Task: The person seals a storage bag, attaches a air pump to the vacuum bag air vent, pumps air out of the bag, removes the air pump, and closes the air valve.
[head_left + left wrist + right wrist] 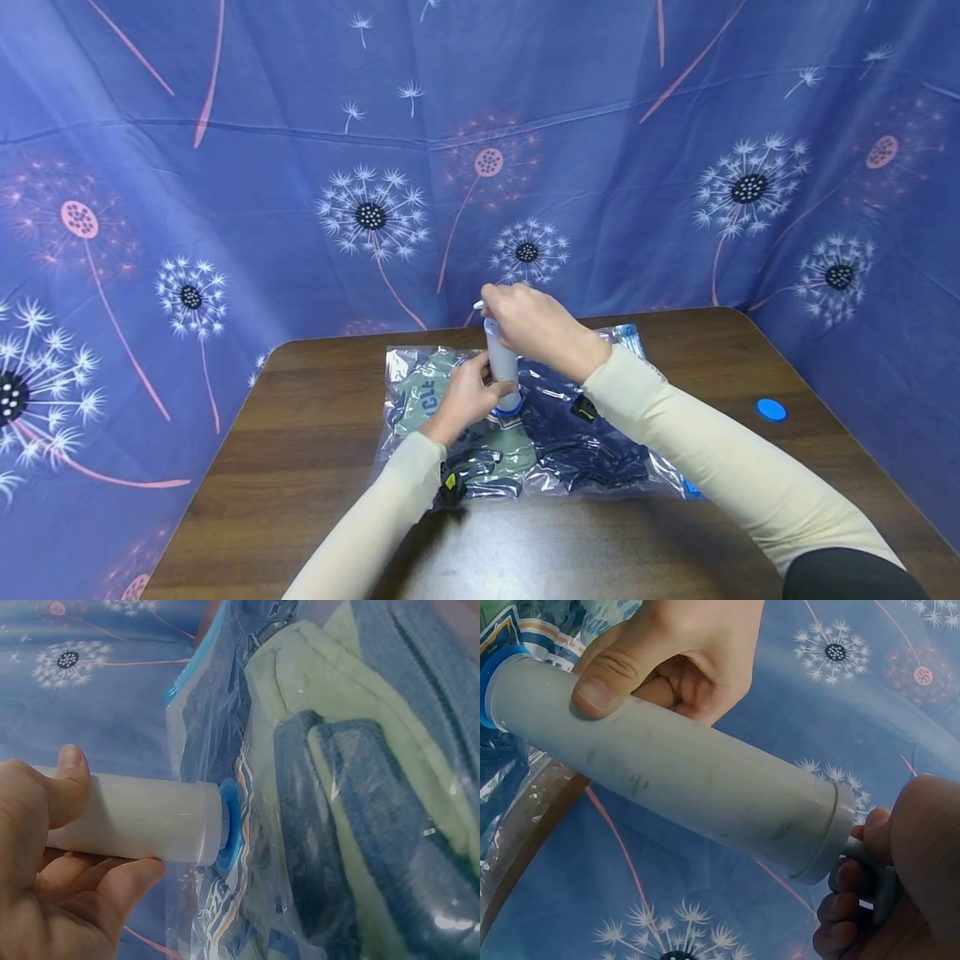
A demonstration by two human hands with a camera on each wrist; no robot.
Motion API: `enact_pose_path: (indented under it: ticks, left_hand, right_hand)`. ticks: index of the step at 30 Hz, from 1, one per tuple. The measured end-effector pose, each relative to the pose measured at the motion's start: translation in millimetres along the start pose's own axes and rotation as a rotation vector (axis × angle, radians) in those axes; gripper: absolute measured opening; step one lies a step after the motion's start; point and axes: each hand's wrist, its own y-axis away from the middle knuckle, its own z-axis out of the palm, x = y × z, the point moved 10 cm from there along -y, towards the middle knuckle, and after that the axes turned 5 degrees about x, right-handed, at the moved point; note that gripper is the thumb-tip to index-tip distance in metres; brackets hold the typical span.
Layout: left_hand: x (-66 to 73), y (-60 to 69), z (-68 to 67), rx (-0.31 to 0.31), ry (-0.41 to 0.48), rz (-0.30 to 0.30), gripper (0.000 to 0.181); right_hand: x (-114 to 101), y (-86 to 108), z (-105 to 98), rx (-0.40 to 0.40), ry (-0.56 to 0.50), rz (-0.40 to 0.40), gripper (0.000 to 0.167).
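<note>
A white hand pump (504, 367) stands upright on the blue valve (229, 825) of a clear vacuum storage bag (555, 479). Folded green and dark blue cloth (337, 750) fills the bag. My left hand (468, 396) grips the lower part of the pump's barrel, thumb on one side and fingers on the other. At the top, my right hand (536, 325) has its fingers curled round the pump's grey handle (870, 877). In the right wrist view the handle sits close against the barrel's end cap (829, 836).
A round blue cap (771, 409) lies on the wooden table (300, 433) to the right of the bag. Behind the table hangs a blue curtain (285, 208) with dandelion prints. The bag's blue zip edge (690, 487) shows at its right side.
</note>
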Motion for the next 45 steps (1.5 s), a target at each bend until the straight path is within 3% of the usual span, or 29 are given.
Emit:
enact_pose_path:
  ticks: [7,22,31,38,45]
  left_hand:
    - [2.4,0.4,-0.3,0.009,0.003,0.014,0.042]
    - [1.5,0.8,1.2,0.012,-0.014,0.017,0.043]
    - [-2.0,2.2,2.8,0.002,0.009,0.005,0.043]
    - [1.3,1.0,0.4,0.018,-0.005,0.018,0.042]
    - [3.1,1.8,0.8,0.013,-0.03,0.0,0.042]
  right_hand:
    - [2.1,-0.9,-1.9,-0.02,-0.074,0.006,0.01]
    - [6.4,1.0,3.2,-0.068,-0.079,0.046,0.008]
    - [10.2,-2.9,2.7,-0.21,-0.119,0.12,0.005]
    - [9.8,-8.9,-9.5,-0.197,-0.047,0.095,0.007]
    - [12.3,-18.8,-31.5,-0.156,-0.041,0.089,0.01]
